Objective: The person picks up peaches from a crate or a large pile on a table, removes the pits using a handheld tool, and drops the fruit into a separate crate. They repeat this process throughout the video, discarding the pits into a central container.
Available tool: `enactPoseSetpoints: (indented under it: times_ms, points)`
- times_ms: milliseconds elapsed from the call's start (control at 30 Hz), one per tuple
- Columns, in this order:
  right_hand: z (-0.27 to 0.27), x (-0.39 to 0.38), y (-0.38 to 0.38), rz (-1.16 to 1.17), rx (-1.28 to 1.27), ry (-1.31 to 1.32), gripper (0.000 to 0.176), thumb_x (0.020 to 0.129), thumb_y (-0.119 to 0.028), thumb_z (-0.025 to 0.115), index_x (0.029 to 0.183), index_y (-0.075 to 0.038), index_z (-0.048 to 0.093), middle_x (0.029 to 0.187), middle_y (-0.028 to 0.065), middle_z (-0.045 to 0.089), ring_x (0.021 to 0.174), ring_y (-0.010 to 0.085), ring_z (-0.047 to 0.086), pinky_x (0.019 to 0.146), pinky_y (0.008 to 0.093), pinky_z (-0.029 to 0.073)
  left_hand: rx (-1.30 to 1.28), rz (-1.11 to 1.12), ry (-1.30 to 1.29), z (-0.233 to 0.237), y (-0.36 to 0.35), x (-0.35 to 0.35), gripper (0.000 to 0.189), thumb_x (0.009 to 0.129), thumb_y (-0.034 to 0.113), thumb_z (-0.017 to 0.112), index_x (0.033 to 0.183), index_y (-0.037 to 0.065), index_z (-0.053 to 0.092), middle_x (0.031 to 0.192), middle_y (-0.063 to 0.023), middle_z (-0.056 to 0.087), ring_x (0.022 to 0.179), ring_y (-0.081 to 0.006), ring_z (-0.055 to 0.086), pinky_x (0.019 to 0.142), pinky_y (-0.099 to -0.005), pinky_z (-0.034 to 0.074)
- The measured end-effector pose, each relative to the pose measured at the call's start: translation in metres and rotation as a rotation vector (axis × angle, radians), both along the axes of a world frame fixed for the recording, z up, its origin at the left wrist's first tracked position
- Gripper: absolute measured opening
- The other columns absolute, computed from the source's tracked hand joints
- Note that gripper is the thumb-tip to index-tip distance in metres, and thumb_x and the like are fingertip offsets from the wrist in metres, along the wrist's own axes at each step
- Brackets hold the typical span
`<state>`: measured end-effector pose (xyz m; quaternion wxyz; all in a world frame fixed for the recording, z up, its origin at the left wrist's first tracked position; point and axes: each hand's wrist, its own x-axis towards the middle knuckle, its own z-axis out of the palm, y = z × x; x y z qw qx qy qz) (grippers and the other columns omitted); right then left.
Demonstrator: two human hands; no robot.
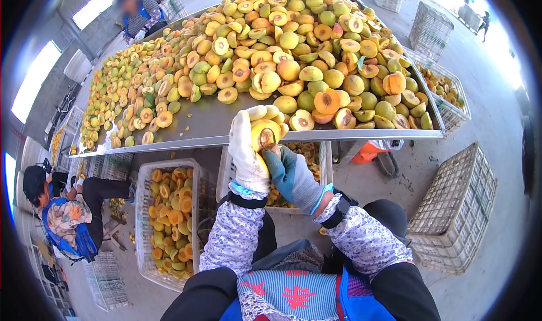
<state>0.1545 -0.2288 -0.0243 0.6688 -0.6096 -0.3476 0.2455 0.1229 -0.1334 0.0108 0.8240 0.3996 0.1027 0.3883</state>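
Landmark: the surface (226, 118). Left hand (248, 151), gloved, is closed round a fruit half (258, 132), cut face showing, just off the near edge of the surface. Right hand (293, 177), also gloved, has its fingers curled in at the brown middle of that half. Can't tell if it's gripping a tool or the stone; fingers hide it.

Progress, my read: this half is mid-work, its centre brown and not a clean hollow. Bulk looks undone: a big fruit pile (271, 44) covers most of the surface, many cut faces with brown centres, others lying skin side up. A bare strip shows along the near left part of the surface.

Done side: left crate (140, 225), below the surface and to its left, is well filled with halves, several visibly hollow. Middle crate (326, 166), partly under the near edge of the surface, also has cut fruit; amount hard to judge. Right crate (457, 115), by the right end of the surface, holds more; can't tell what state those are in. No way to put a firm percentage on it.
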Motion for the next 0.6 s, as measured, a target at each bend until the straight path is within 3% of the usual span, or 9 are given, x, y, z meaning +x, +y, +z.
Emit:
enactPoseSetpoints:
  times_ms: [167,267,367,400,500,600]
  points:
    - [-0.009,0.004,-0.002,0.02,-0.032,-0.116,0.03,0.105,-0.024,0.054,0.108,0.004,0.066,0.09,0.0044,0.072,0.083,0.0097,0.059,0.075,0.0294,0.052,0.14,-0.008,0.167,0.005,0.006,-0.005,0.041,0.105,0.04,0.048,0.112,0.002,0.061,0.104,-0.0172,0.069,0.091,-0.029,0.07,0.075,-0.0429,0.061]
    - [-0.011,-0.001,0.0,0.051,0.017,0.046,0.035,0.106,-0.029,0.052,0.099,0.002,0.066,0.082,0.001,0.067,0.075,0.0092,0.058,0.068,0.0271,0.05,0.056,-0.009,0.149,0.007,0.005,-0.004,0.04,0.104,0.038,0.05,0.105,0.001,0.064,0.097,-0.0164,0.07,0.082,-0.0264,0.071,0.07,-0.0381,0.061]
    - [-0.003,0.011,-0.009,0.215,-0.185,0.173,0.04,0.107,-0.035,0.05,0.089,-0.002,0.064,0.074,-0.0024,0.06,0.068,0.0062,0.051,0.059,0.0237,0.043,0.309,-0.109,0.318,0.017,0.019,-0.008,0.04,0.104,0.036,0.051,0.096,0.0,0.066,0.088,-0.0143,0.071,0.076,-0.023,0.071,0.067,-0.0339,0.06]
    - [-0.005,0.013,-0.01,0.227,-0.218,0.119,0.045,0.107,-0.042,0.048,0.083,-0.007,0.061,0.067,-0.0039,0.053,0.06,0.0042,0.045,0.051,0.0227,0.035,0.387,-0.139,0.353,0.014,0.025,-0.006,0.041,0.103,0.034,0.052,0.09,-0.001,0.068,0.081,-0.0129,0.071,0.072,-0.0209,0.07,0.065,-0.0313,0.058]
    - [0.006,0.012,-0.014,0.291,-0.313,0.207,0.052,0.106,-0.052,0.042,0.079,-0.01,0.058,0.061,-0.0043,0.048,0.049,0.0061,0.041,0.043,0.0243,0.031,0.374,-0.153,0.364,0.012,0.028,-0.008,0.042,0.103,0.034,0.052,0.089,-0.002,0.069,0.08,-0.0131,0.071,0.072,-0.0204,0.07,0.065,-0.0311,0.058]
    - [0.047,0.012,-0.026,0.542,-0.305,0.667,0.058,0.105,-0.06,0.035,0.075,-0.014,0.053,0.057,-0.0045,0.042,0.041,0.0073,0.036,0.037,0.0251,0.026,0.248,-0.104,0.182,0.01,0.015,-0.005,0.046,0.105,0.038,0.047,0.093,-0.002,0.066,0.085,-0.0173,0.07,0.074,-0.0252,0.07,0.066,-0.034,0.059]
